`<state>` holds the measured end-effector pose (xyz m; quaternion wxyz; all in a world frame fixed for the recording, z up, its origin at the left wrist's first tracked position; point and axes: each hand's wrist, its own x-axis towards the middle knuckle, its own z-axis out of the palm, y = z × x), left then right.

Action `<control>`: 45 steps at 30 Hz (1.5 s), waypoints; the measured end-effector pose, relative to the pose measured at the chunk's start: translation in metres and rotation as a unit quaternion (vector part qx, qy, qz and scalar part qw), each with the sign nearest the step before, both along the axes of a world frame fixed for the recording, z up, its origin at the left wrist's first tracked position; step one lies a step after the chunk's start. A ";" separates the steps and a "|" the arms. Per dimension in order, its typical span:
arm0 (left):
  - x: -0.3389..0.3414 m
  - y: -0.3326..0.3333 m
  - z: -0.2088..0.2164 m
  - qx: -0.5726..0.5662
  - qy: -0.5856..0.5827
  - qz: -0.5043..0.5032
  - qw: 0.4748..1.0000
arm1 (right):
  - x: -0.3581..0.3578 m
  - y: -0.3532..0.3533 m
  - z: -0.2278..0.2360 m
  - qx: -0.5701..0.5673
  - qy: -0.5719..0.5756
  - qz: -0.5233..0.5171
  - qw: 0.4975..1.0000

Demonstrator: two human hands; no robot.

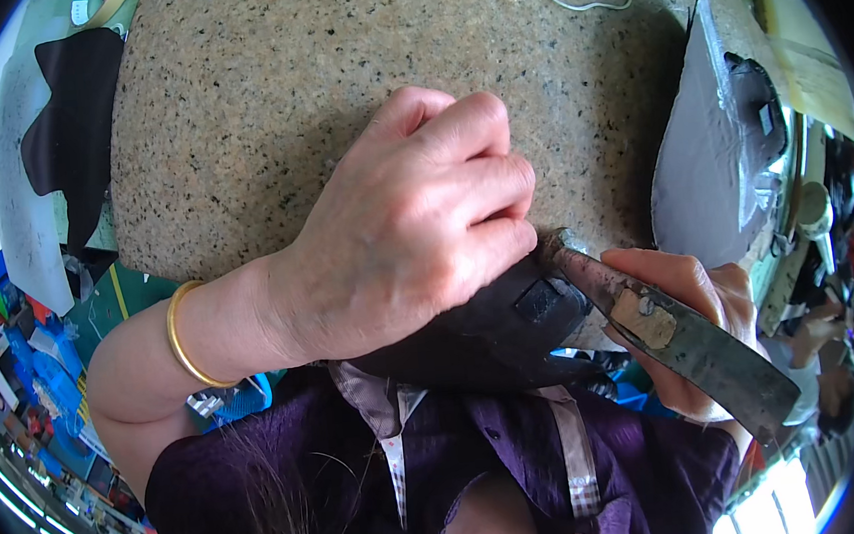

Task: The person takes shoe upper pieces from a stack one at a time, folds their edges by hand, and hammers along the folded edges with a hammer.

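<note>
My right hand (705, 290) grips a hammer (720, 359); my left hand (408, 213) curls over a black piece (452, 335), whether gripping it I can't tell.

Two hands, a left hand (422, 207) and a right hand (679, 282); one hammer (721, 364); one gold bangle (173, 332); one pale looped band (587, 7), upper right; two dark leather-like pieces, a lower-centre piece (463, 339) and an upper-left piece (79, 114).

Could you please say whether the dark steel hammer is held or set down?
Held: the right hand curls beneath the dark steel hammer.
</note>
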<state>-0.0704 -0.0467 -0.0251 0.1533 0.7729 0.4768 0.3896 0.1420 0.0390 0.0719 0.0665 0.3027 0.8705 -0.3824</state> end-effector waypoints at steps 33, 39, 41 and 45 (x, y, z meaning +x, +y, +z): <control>0.009 -0.030 0.010 -0.020 0.058 0.066 0.996 | -0.018 0.003 0.006 0.024 -0.036 0.038 0.998; 0.027 -0.035 0.013 0.046 0.123 0.054 0.990 | -0.013 0.002 0.009 0.048 -0.006 0.068 0.997; 0.023 -0.042 0.010 0.052 0.172 0.061 0.982 | -0.018 0.001 -0.004 0.038 0.010 0.049 0.998; 0.022 -0.046 0.007 -0.005 0.096 0.060 0.994 | -0.019 0.000 0.002 0.032 -0.023 0.063 0.997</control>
